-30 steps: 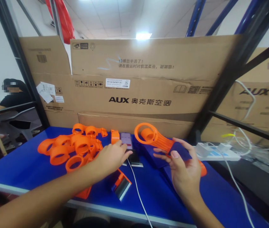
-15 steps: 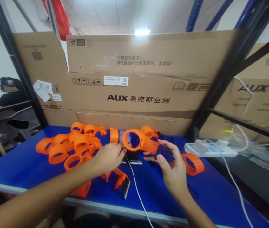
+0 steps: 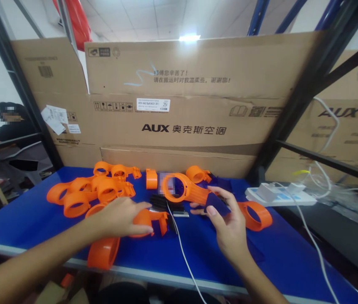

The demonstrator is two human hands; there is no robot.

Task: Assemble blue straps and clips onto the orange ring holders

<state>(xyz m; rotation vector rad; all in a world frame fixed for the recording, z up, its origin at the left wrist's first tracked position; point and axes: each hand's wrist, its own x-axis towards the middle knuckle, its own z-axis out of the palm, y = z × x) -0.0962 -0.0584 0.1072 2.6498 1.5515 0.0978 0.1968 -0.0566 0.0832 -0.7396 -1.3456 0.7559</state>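
My right hand (image 3: pixel 229 226) holds an orange tape dispenser (image 3: pixel 194 193) by its dark blue end, thumb on the near face and fingers behind. The dispenser's open ring points left, above the table. My left hand (image 3: pixel 118 217) is closed round a second orange tape dispenser (image 3: pixel 143 218), with the thumb below its ring and the index finger above; the other fingers are partly hidden. Just beyond the left fingertips lie black strips (image 3: pixel 159 202) and a small black part with a metal edge (image 3: pixel 180 214). One more orange dispenser (image 3: pixel 103 253) rests at the table's front edge.
Several orange dispensers (image 3: pixel 80 192) are heaped at the left of the blue table (image 3: pixel 30 215). An orange ring (image 3: pixel 256 216) and a white power strip (image 3: pixel 280 196) lie at right. A white cable (image 3: pixel 183 257) crosses the front. Cardboard (image 3: pixel 179 147) stands behind. A person (image 3: pixel 14 122) sits far left.
My left hand has drawn back from the black parts toward me and taken hold of a dispenser, which has turned and shifted away from the front edge. The right hand stays nearly still.
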